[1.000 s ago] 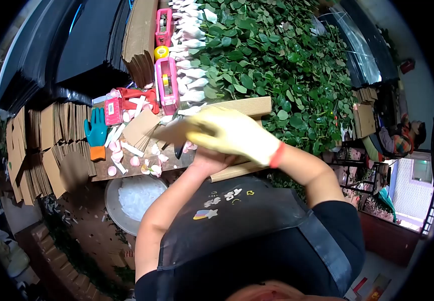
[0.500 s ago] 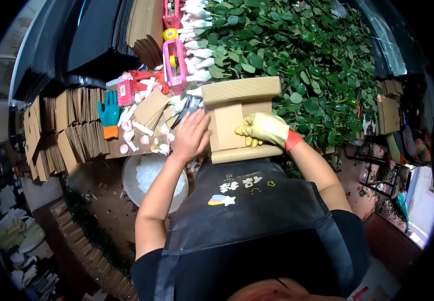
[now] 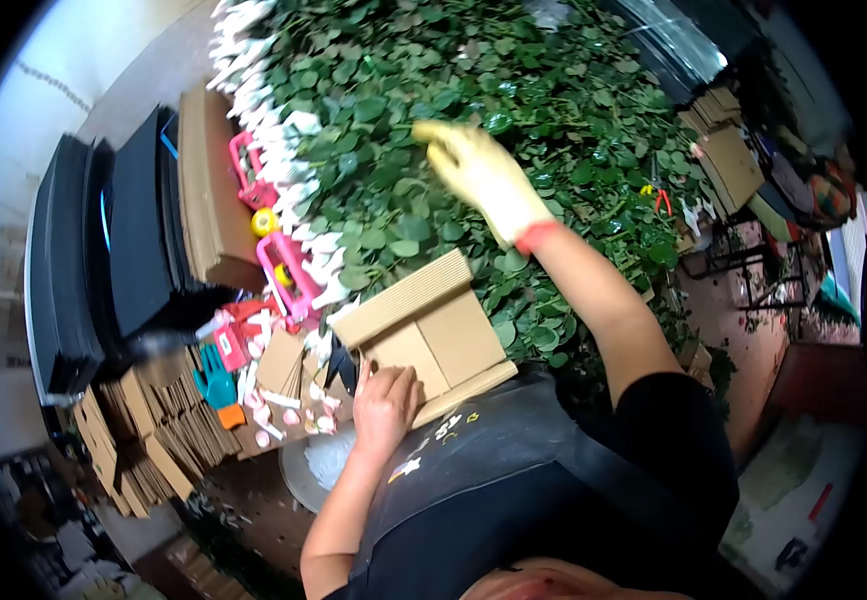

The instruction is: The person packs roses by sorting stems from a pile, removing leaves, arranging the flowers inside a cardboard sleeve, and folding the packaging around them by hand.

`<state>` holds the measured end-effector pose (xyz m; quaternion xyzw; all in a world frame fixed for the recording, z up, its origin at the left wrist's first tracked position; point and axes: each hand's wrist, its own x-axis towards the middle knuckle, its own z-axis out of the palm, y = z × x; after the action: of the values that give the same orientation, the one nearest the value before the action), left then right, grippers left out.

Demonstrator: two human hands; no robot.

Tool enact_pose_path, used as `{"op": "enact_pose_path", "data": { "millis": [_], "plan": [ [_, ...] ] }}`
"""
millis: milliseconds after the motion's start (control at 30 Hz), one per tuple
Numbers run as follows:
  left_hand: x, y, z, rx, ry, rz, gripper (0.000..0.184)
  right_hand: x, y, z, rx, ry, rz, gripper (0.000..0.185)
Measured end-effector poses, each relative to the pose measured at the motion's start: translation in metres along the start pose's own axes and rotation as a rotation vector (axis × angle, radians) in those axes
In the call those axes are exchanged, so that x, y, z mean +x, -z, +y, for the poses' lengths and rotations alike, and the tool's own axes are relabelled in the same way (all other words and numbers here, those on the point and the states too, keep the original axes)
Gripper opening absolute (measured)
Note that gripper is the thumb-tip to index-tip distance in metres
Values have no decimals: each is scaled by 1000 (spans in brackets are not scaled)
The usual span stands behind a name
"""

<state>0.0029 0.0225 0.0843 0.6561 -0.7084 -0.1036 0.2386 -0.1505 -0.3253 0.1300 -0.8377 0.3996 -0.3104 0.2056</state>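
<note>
A corrugated cardboard wrapper (image 3: 458,335) lies at the table's front edge against my apron, its far and near edges folded up. My bare left hand (image 3: 385,400) rests on its left end, fingers laid over the board. My right hand (image 3: 478,180), in a pale yellow glove with a red cuff, is raised over a broad heap of leafy green stems (image 3: 393,150). Its fingers are stretched out toward the left, with nothing seen in them; the glove is slightly blurred. White-wrapped flower heads (image 3: 298,180) line the heap's left side.
Pink tape dispensers (image 3: 288,275) stand left of the stems. Farther left are cardboard stacks (image 3: 208,190), black sheets (image 3: 143,230) and a teal glove (image 3: 215,378). Small cards (image 3: 280,362) and petals lie near my left hand. A basin (image 3: 303,478) sits below. Red-handled cutters (image 3: 662,202) rest at right.
My right hand has left the cardboard and swung up over the stems. My left hand has moved onto the cardboard's left end. The view has turned, and the cardboard now appears tilted.
</note>
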Motion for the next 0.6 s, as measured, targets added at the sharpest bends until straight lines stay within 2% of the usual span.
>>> {"op": "enact_pose_path", "data": {
  "millis": [33,100,167,200,233,300,367,400,433,500,533,600],
  "plan": [
    [0,1,1,11,4,-4,22,28,-13,36,-205,47,146,36],
    [1,0,1,28,-13,-1,26,52,-33,79,-810,63,203,35],
    [2,1,3,11,15,-40,26,71,-30,91,-828,-100,-442,33],
    [2,2,1,8,16,-47,26,86,-29,90,-733,-186,-533,29],
    [3,1,1,0,21,-49,26,85,-23,92,-645,-89,-322,28],
    [6,-1,2,-20,35,-53,27,75,20,50,-680,180,124,30],
    [6,-1,2,-38,49,-56,28,66,62,18,-576,361,207,42],
    [5,-2,2,-30,58,-67,29,63,55,36,-472,362,137,44],
    [5,-1,3,-21,55,-67,31,55,59,30,-322,159,-97,51],
    [3,-2,0,-26,48,-70,31,30,68,45,-155,285,18,56],
    [6,-4,-1,-39,48,-59,31,34,74,44,-232,424,76,55],
    [0,-4,0,-55,68,-52,31,34,86,31,-186,487,134,44]
  ]
}}
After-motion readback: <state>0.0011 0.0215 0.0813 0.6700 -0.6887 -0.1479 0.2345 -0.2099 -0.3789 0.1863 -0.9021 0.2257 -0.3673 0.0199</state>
